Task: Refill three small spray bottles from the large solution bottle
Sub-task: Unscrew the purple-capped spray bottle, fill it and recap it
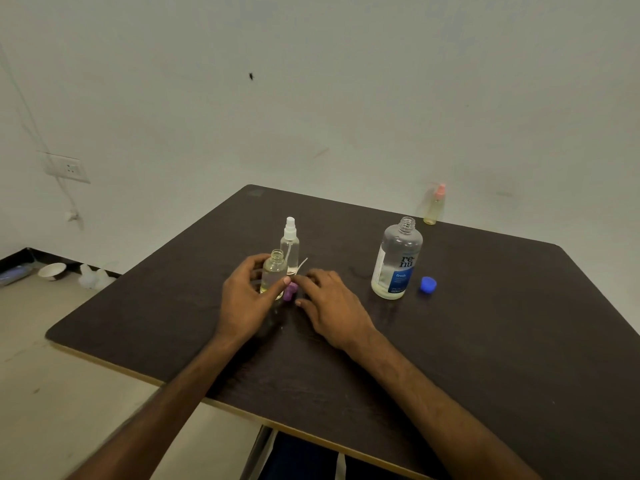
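My left hand (247,299) is wrapped around a small clear spray bottle (274,273) that stands uncapped on the dark table (485,341). My right hand (332,306) lies beside it, fingers on a purple spray top (290,292) whose white tube sticks up behind. A second small bottle with a white sprayer (290,245) stands just behind. The large solution bottle (396,259) stands open to the right, its blue cap (428,284) lying next to it. A third small bottle with a pink sprayer (434,206) stands at the table's far edge.
A wall runs close behind the table, with a socket (67,168) at the left. On the floor at the left sit a white bowl (52,271) and some pale containers (93,277). The table's near edge is by my body.
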`<move>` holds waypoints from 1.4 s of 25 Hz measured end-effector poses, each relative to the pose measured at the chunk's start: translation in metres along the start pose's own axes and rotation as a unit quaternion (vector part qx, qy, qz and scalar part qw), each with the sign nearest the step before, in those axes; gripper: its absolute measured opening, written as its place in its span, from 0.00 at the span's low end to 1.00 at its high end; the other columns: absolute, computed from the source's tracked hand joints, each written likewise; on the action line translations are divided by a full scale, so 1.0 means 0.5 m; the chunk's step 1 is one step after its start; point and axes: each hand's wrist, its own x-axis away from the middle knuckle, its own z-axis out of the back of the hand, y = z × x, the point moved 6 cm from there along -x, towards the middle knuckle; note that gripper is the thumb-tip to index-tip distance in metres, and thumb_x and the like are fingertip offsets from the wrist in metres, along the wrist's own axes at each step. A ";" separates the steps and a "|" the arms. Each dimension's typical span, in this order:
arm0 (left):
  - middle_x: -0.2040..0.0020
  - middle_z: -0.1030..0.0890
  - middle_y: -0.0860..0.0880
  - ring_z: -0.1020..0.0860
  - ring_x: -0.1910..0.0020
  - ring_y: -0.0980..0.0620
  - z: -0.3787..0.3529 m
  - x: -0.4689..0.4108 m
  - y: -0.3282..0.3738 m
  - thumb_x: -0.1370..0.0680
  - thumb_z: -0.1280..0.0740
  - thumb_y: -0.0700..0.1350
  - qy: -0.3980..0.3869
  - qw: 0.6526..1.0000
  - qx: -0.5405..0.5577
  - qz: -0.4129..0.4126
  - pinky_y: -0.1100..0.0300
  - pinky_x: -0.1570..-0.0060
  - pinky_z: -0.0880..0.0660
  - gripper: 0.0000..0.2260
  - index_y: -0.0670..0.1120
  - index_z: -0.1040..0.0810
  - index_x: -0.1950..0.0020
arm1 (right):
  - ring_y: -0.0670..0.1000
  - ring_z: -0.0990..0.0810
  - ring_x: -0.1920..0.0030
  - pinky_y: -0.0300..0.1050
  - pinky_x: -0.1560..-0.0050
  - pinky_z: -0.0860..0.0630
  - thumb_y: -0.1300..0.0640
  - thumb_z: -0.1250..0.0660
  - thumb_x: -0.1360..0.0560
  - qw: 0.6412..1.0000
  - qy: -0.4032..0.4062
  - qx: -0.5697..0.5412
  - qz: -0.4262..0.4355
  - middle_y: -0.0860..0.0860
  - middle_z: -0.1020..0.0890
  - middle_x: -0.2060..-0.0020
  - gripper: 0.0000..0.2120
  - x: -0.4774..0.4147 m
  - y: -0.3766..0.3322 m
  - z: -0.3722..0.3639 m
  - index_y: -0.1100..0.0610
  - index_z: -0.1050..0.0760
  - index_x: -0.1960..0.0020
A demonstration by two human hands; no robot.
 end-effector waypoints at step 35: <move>0.44 0.18 0.57 0.19 0.46 0.59 -0.139 -0.005 0.033 0.29 0.21 0.43 -0.080 0.995 -0.020 -0.054 0.59 0.46 0.20 0.21 0.49 0.21 0.38 | 0.48 0.18 0.50 0.47 0.48 0.19 0.65 0.38 0.20 0.744 0.422 -0.511 -0.085 0.45 0.18 0.49 0.13 0.034 0.089 0.181 0.53 0.27 0.38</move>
